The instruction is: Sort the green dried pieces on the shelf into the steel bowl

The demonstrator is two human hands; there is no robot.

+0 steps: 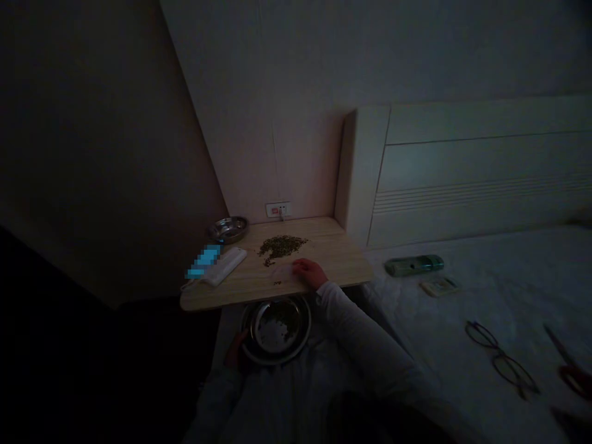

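Note:
My right hand (309, 272) rests on the wooden bedside table (333, 256), its fingers curled down over a few small dark grains at the table's front edge. A pile of the same small dark grains (280, 246) lies just beyond it. My left hand (237, 356) holds the rim of a steel bowl (275, 328) below the table's front edge. The bowl holds some of the grains. The room is dim and fine detail is lost.
A smaller steel bowl (227, 229) sits at the table's back left. A white flat packet (226, 266) lies on the left. A wall socket (278, 209) is behind. On the bed lie a green bottle (414, 265), a card (439, 286), glasses (502, 357) and scissors (568, 364).

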